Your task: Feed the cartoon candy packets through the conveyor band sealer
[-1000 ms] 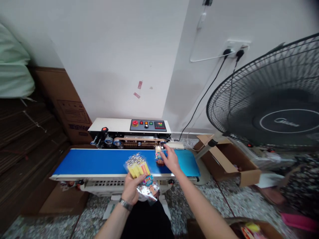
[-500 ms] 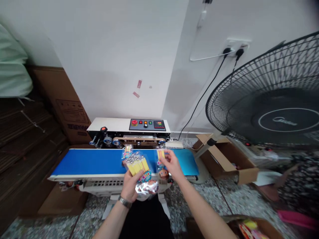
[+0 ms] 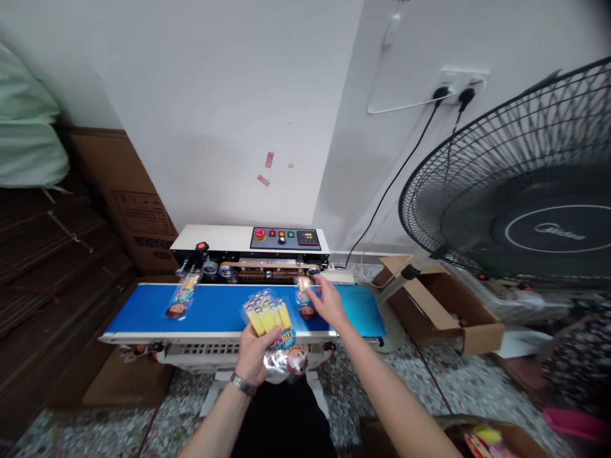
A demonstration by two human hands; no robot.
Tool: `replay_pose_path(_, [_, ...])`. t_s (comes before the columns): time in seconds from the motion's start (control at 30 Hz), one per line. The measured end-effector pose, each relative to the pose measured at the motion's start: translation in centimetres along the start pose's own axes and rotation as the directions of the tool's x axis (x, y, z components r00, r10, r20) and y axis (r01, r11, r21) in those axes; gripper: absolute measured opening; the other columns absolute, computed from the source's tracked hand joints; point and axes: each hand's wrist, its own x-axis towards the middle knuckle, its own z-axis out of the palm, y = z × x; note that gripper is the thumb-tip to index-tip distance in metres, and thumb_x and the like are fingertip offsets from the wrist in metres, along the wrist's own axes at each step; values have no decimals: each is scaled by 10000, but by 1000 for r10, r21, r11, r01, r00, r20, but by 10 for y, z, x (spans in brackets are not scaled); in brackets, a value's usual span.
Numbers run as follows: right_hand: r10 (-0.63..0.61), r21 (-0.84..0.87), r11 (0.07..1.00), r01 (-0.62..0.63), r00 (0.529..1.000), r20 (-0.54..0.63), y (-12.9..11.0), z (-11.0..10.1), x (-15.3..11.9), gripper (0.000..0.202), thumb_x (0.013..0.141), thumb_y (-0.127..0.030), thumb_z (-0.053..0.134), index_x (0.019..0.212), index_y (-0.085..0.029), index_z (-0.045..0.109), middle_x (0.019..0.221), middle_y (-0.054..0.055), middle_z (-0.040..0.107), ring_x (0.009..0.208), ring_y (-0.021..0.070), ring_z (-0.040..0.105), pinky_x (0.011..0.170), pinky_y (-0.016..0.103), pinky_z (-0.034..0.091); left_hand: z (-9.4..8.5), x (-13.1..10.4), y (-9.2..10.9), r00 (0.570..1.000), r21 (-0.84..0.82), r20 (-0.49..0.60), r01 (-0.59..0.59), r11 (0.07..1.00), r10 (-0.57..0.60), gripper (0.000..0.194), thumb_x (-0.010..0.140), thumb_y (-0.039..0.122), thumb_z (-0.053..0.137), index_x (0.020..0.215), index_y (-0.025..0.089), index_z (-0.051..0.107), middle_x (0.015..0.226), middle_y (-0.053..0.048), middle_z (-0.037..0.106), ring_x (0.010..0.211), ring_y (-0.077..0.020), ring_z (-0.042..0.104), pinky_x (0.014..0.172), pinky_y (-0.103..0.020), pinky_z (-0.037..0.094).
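Note:
My left hand (image 3: 258, 348) is closed round a fanned stack of clear plastic packets (image 3: 277, 331) with yellow strips at the top and a cartoon face at the bottom, held over the front edge of the blue conveyor belt (image 3: 219, 312). With its thumb and fingers, my right hand (image 3: 329, 302) pinches the right edge of a single packet (image 3: 305, 304). That packet's top end is at the right end of the sealing machine's (image 3: 214, 238) roller slot. Another packet (image 3: 181, 298) lies on the belt at the left, its top by the machine.
A large black fan (image 3: 534, 210) stands at the right, beside an open cardboard box (image 3: 429, 302). Below right is another box with colourful items (image 3: 487, 442). Stacked flat cardboard (image 3: 57, 254) is at the left. The control panel (image 3: 286, 238) faces me.
My right hand has moved its packet up from the belt's front to the machine's slot. The other packet has travelled left along the belt. My left hand keeps its stack.

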Motion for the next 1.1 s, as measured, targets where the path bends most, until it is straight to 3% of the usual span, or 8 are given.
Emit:
replay_pose_path(0.13, [-212,301,946,117,928,305,-28,9,-41,353,753,-336,585,1078,-212,527,851,9,616,731,135,581,637,248,468,0,2,-2,998,-7,45,-39,999,40,468,517,158,784,953,115,621,968,-132,696,857,-266,653,811,-399,492])
replay_pose_path(0.27, [-244,340,929,148,935,258,-47,1,-55,461,748,-272,593,1189,-222,470,941,27,589,786,135,564,640,240,471,-1,2,-3,996,27,74,-55,998,52,477,520,155,780,966,114,616,967,-127,695,840,-253,653,789,-379,495])
replay_pose_path(0.33, [-328,331,914,234,906,267,-55,-7,-52,453,750,-253,593,1191,-243,490,1021,41,565,848,146,553,683,252,471,-2,0,-1,994,59,93,-64,996,59,484,514,145,781,967,118,613,947,-118,700,816,-242,655,762,-365,501])
replay_pose_path(0.47, [-422,243,903,355,840,341,-66,-18,-45,308,750,-234,603,1058,-239,597,934,28,581,780,137,543,702,255,453,-2,-3,4,990,102,131,-55,993,42,462,505,131,781,935,123,611,895,-100,707,770,-222,655,720,-342,507])
replay_pose_path(0.6, [-410,221,909,354,853,322,-69,-18,-47,366,747,-226,609,1110,-240,566,962,27,588,758,130,540,694,250,446,-1,-4,7,991,99,130,-53,994,40,492,473,143,794,931,122,615,897,-104,705,763,-228,655,713,-346,508])
replay_pose_path(0.87, [-439,256,894,369,837,327,-64,-15,-52,200,800,-272,558,971,-215,645,847,31,587,715,124,544,649,241,449,-5,-6,3,992,91,122,-49,995,38,486,477,158,794,925,123,609,877,-104,706,754,-236,657,696,-346,509])
replay_pose_path(1.0, [-367,307,908,285,894,257,-57,-15,-55,423,777,-277,582,1193,-251,513,881,16,581,725,122,549,664,250,466,-3,-9,4,991,60,133,-38,997,30,478,509,145,780,952,128,600,927,-116,700,803,-248,655,739,-371,505])
replay_pose_path(1.1, [-317,342,910,234,925,211,-54,-17,-57,344,787,-291,563,1124,-229,550,848,17,588,718,127,558,647,250,472,-1,-11,5,993,44,114,-21,999,16,453,502,142,782,921,138,611,899,-103,708,775,-243,659,724,-368,508])
